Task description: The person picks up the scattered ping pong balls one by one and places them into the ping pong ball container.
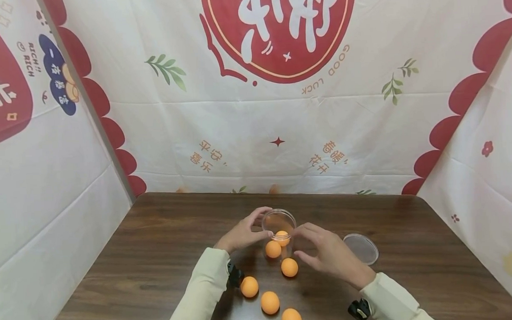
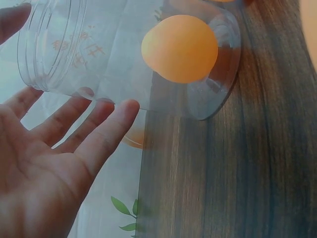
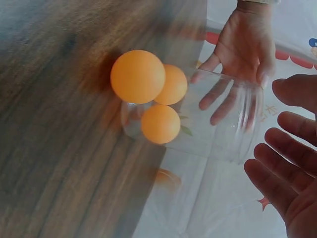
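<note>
A clear plastic jar [image 1: 279, 220] stands upright on the table with its mouth uncovered. Through its wall show two orange ping-pong balls, an upper ball [image 1: 282, 237] and a lower one [image 3: 161, 124]. My left hand [image 1: 246, 231] holds the jar from the left, thumb by the rim and fingers along the far side. To the right of the jar is my right hand [image 1: 327, 251], fingers apart and loosely bent, nothing in its grasp; in the right wrist view its fingertips are close to the rim. Another orange ball [image 1: 289, 267] lies just in front of the jar.
A clear round lid [image 1: 360, 249] lies beyond my right hand. Nearer to me, several loose balls [image 1: 270, 302] are on the brown wooden table [image 1: 166, 257], one beside my left wrist. Printed white cloth [image 1: 238, 146] hangs behind the table and at both sides.
</note>
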`<state>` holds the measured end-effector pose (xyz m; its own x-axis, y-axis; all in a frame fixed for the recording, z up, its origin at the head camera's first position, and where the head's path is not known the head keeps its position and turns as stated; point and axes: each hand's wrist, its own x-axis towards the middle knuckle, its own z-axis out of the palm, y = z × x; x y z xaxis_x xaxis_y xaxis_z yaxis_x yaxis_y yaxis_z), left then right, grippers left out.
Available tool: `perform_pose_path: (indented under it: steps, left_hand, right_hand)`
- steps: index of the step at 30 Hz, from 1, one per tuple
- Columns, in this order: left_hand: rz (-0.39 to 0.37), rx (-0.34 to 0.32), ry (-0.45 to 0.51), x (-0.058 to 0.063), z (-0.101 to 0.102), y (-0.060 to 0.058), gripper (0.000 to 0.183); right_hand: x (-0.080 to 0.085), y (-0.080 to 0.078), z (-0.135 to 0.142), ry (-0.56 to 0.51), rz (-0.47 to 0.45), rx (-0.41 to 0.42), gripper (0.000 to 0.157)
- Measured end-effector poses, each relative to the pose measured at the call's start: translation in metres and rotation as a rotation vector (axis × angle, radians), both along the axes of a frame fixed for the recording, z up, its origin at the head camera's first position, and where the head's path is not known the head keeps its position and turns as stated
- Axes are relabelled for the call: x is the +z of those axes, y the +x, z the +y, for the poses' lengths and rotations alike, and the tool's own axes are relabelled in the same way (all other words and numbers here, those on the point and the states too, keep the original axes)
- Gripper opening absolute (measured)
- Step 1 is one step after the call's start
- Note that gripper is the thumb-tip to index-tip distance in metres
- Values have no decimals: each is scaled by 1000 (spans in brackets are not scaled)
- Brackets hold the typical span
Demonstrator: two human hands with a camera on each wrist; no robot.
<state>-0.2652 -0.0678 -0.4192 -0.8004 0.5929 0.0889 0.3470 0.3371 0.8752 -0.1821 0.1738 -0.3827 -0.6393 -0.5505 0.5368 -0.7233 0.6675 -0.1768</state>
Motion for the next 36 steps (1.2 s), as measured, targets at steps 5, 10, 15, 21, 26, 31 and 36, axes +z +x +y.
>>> perform_pose_path:
  steps: [5,10,15,21,26,31,36]
  left_hand:
    - [3,1,-3,-1,0,0,60]
    - [-6,4,-3,0,-1,1,60]
    - [-1,0,6,0,0,1,60]
    - [0,-3,7,1,0,0,60]
    - [0,-11,7,1,0,-1,61]
    - [-4,-11,0,-1,0,-2,60]
    - [-7,-18,6,-2,-1,-4,60]
  right_hand:
    - [-9,2,2,22,-57,10,39]
    - [-16,4,-1,38,-127,17,44]
    - [-22,5,-5,59,-183,9,46]
    - [-27,7,-11,106,-254,11,42]
    - [-30,7,-15,154,-272,12,36]
    - [-33,7,-19,207,-280,21,30]
    - [-37,7,-21,224,-278,23,30]
